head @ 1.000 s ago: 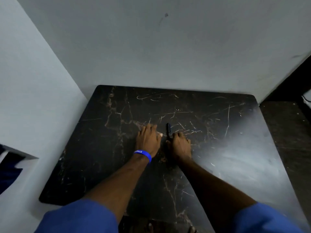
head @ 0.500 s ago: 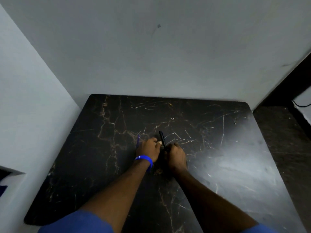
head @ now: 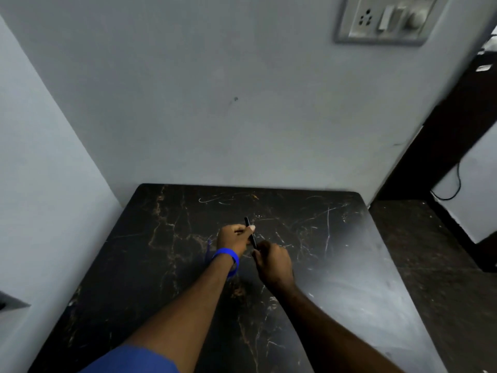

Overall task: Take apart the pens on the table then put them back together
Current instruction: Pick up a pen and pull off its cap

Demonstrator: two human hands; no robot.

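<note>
Black pen [head: 250,232]: up off the tabletop, tilted, far end leaning up and left, near end running down toward the right hand; pinched at two spots along the barrel.
Left hand [head: 234,238]: fingers curled in, thumb and fingertips clamped on the upper half of the black pen; back of the hand up.
Right hand [head: 274,262]: closed into a loose fist just beside the left, fingertips on the lower end of the black pen; how much of that end sits inside the fist, cannot tell.
Hands together: nearly touching, over the middle of the table.
Blue pen [head: 208,250]: thin blue stick lying on the table just left of the left wrist, partly hidden by it; details too small to make out.
Wristband [head: 227,255]: bright blue, snug on the left wrist.
Table [head: 349,278]: dark marble-look top with pale veins and scratches, pushed into the corner of two walls.
Sleeve [head: 134,359]: blue, at the bottom edge, on the left arm.
Switch plate [head: 384,18]: grey, high on the back wall, with socket holes, a rocker and a round knob.
Cable [head: 454,184]: black, looping low on the far right wall.
</note>
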